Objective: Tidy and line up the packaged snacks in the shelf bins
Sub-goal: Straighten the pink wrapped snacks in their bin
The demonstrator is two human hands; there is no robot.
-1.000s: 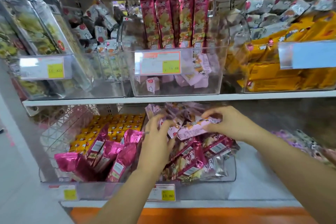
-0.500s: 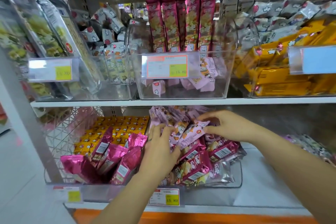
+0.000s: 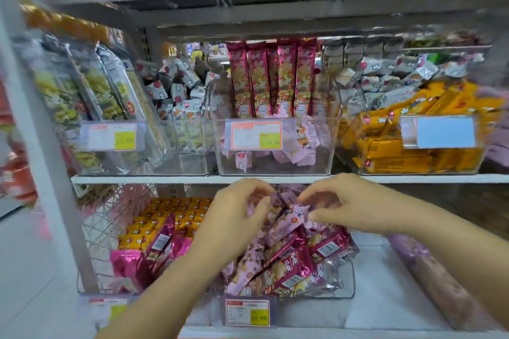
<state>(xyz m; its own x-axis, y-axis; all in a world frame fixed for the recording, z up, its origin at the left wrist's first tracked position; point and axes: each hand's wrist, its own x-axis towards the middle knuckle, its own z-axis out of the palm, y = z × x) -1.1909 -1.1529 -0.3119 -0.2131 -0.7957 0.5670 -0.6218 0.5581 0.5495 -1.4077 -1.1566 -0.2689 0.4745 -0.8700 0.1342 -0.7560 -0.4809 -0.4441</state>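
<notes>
Both hands reach into a clear bin (image 3: 347, 281) on the lower shelf. The bin holds a loose pile of pale pink snack packets (image 3: 286, 221) over dark magenta packets (image 3: 293, 270). My left hand (image 3: 237, 217) curls its fingers round pink packets at the top of the pile. My right hand (image 3: 349, 203) pinches a pink packet just right of it, fingers bent down. The two hands are almost touching above the pile.
A wire basket (image 3: 110, 228) on the left holds yellow packs and shiny pink bags. The shelf above carries clear bins: upright magenta sticks (image 3: 271, 77), yellow bars (image 3: 399, 154), green-print packs (image 3: 91, 93). A price tag (image 3: 248, 312) hangs on the front edge. A long purple package (image 3: 429, 278) lies at right.
The view tilted upward and drew closer. Both hands came together higher on the pile, and my left hand closed its fingers round pink packets.
</notes>
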